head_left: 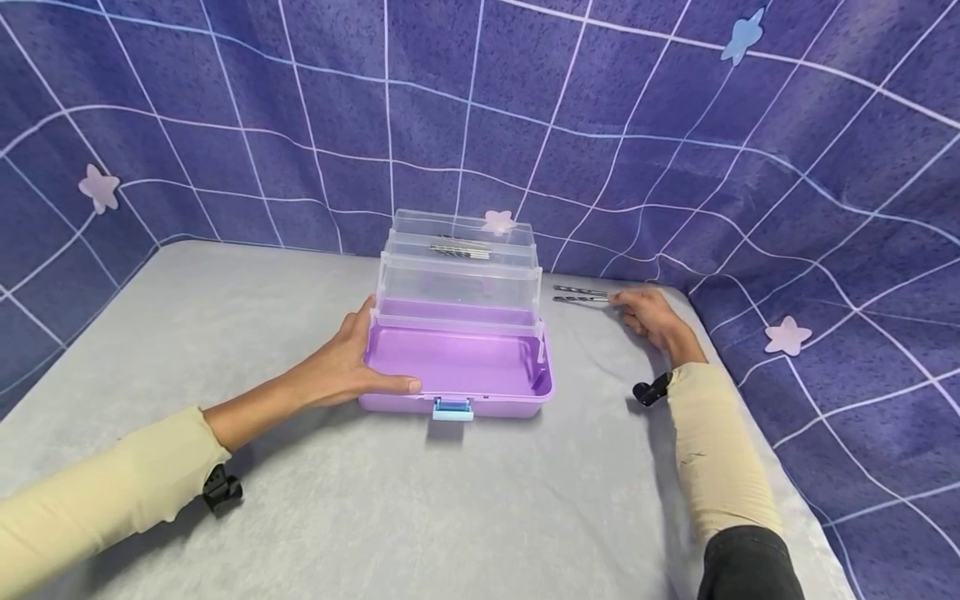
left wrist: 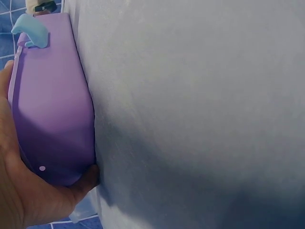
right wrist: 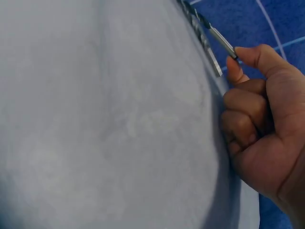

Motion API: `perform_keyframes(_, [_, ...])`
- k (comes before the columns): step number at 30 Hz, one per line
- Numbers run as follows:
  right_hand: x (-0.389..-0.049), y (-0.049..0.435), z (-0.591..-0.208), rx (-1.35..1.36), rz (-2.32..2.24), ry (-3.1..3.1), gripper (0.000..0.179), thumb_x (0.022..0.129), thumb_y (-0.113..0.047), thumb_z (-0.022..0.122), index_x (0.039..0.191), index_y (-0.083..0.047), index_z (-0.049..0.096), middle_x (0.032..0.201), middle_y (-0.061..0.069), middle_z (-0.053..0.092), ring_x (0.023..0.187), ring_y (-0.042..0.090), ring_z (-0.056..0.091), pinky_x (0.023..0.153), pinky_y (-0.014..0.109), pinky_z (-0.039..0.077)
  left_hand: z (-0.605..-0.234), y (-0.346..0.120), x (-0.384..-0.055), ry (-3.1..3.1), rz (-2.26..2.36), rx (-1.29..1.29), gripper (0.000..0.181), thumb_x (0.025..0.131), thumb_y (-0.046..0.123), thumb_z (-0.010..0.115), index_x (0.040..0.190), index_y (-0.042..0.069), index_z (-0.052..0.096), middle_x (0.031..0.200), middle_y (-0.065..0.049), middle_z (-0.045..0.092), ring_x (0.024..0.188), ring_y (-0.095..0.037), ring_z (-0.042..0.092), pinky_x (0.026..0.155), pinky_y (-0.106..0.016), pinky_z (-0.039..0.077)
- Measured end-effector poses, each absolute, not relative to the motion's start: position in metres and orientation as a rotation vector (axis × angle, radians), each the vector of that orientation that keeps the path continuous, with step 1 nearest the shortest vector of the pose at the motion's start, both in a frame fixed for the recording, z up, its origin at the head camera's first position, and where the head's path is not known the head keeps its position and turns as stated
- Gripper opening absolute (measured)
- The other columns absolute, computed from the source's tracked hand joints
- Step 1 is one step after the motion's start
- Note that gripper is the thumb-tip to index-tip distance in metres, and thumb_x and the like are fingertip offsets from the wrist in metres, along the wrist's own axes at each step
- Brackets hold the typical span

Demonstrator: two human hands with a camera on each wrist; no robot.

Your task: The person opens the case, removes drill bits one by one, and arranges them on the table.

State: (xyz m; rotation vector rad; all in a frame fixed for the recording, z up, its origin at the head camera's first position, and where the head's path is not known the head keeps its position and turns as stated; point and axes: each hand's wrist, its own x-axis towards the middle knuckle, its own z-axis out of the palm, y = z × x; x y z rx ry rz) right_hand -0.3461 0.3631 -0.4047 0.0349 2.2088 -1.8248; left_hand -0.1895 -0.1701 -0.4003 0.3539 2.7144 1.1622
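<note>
drill bit (right wrist: pixel 223 43), right of the purple box (head_left: pixel 457 367), pinched at its shank by the right hand (right wrist: pixel 259 105), near a second bit (right wrist: pixel 212 62). only the head view shows more bits (head_left: pixel 465 253) in the clear tier (head_left: pixel 517 259). the left hand (head_left: pixel 341 367) grips the box's end.

The head view is bright and fairly crisp. Soft shadows lie on the near side of the left forearm (head_left: pixel 255 408) and below the blue latch (head_left: pixel 453 410) of the purple toolbox (head_left: pixel 502 408), suggesting light from above and beyond. Both wrist views are dimmer, cooler and hazier. In the left one, broad shadow darkens the lower grey tabletop (left wrist: pixel 205 71); in the right, fine texture smears, though the pinched drill bit (right wrist: pixel 221 40) catches a pale glint.
</note>
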Motion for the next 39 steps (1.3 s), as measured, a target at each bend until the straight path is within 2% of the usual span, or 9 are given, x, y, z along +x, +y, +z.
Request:
perform_keyframes(6, [-0.359,0.376,-0.419,0.052,-1.751,2.264,0.034,0.114,-0.013,0.066,0.081,-0.016,0.073,0.052,-0.017,0.035,0.046,0.000,0.028,0.047,0.021,0.022,-0.396,-0.170,-0.191,2.725,1.149,0.358,0.163,0.076,0.075,0.095,0.182,0.021,-0.015,0.177,-0.030,0.027,0.149,-0.049,0.055,0.124,-0.075,0.045])
perform_keyframes(8, [-0.362,0.377,-0.420,0.058,-1.731,2.278,0.027,0.115,-0.013,0.065,0.089,-0.014,0.072,0.053,-0.017,0.035,0.046,-0.001,0.028,0.046,0.020,0.024,-0.395,-0.170,-0.191,2.729,1.137,0.357,0.163,0.076,0.076,0.095,0.182,0.020,-0.017,0.178,-0.030,0.025,0.151,-0.050,0.053,0.126,-0.075,0.044])
perform_keyframes(12, [-0.365,0.376,-0.419,0.074,-1.695,2.309,0.011,0.118,-0.013,0.057,0.116,-0.006,0.066,0.058,-0.017,0.038,0.048,-0.001,0.030,0.046,0.018,0.028,-0.393,-0.170,-0.191,2.726,1.134,0.352,0.164,0.076,0.077,0.095,0.181,0.020,-0.018,0.180,-0.030,0.022,0.154,-0.051,0.050,0.127,-0.074,0.042])
perform_keyframes(15, [-0.366,0.373,-0.417,0.089,-1.665,2.327,0.016,0.119,-0.013,0.054,0.128,-0.001,0.059,0.060,-0.017,0.039,0.050,-0.001,0.031,0.046,0.017,0.029,-0.393,-0.172,-0.190,2.725,1.137,0.347,0.164,0.076,0.076,0.095,0.181,0.020,-0.018,0.181,-0.030,0.021,0.155,-0.051,0.050,0.127,-0.075,0.042])
perform_keyframes(20, [-0.363,0.366,-0.410,0.140,-1.645,2.320,0.025,0.119,-0.012,0.052,0.136,0.005,0.055,0.061,-0.016,0.039,0.050,-0.001,0.032,0.046,0.017,0.029,-0.393,-0.173,-0.190,2.725,1.142,0.348,0.164,0.076,0.076,0.095,0.181,0.019,-0.018,0.181,-0.031,0.021,0.156,-0.052,0.048,0.127,-0.075,0.041])
perform_keyframes(25, [-0.357,0.358,-0.399,0.186,-1.651,2.301,0.026,0.118,-0.010,0.052,0.137,0.007,0.055,0.060,-0.013,0.041,0.049,0.000,0.034,0.046,0.018,0.031,-0.394,-0.173,-0.191,2.721,1.152,0.346,0.164,0.076,0.075,0.096,0.181,0.020,-0.018,0.181,-0.030,0.021,0.155,-0.051,0.049,0.128,-0.075,0.041])
perform_keyframes(30, [-0.353,0.352,-0.394,0.214,-1.662,2.309,0.016,0.117,-0.013,0.057,0.127,0.001,0.056,0.060,-0.013,0.043,0.050,0.001,0.036,0.047,0.019,0.034,-0.395,-0.174,-0.191,2.721,1.157,0.345,0.164,0.075,0.075,0.096,0.182,0.021,-0.017,0.180,-0.030,0.023,0.153,-0.051,0.050,0.126,-0.076,0.042])
perform_keyframes(35, [-0.353,0.356,-0.400,0.224,-1.680,2.309,0.017,0.117,-0.017,0.061,0.123,-0.002,0.057,0.058,-0.013,0.041,0.048,0.002,0.034,0.046,0.019,0.031,-0.398,-0.174,-0.190,2.714,1.166,0.348,0.163,0.076,0.074,0.097,0.182,0.020,-0.015,0.179,-0.031,0.024,0.152,-0.051,0.051,0.126,-0.076,0.043])
perform_keyframes(39, [-0.349,0.360,-0.404,0.211,-1.746,2.270,0.014,0.117,-0.015,0.061,0.123,-0.002,0.059,0.057,-0.013,0.040,0.046,0.002,0.032,0.044,0.019,0.030,-0.399,-0.172,-0.189,2.710,1.168,0.353,0.161,0.076,0.074,0.096,0.182,0.024,-0.014,0.176,-0.030,0.028,0.149,-0.049,0.055,0.124,-0.075,0.045])
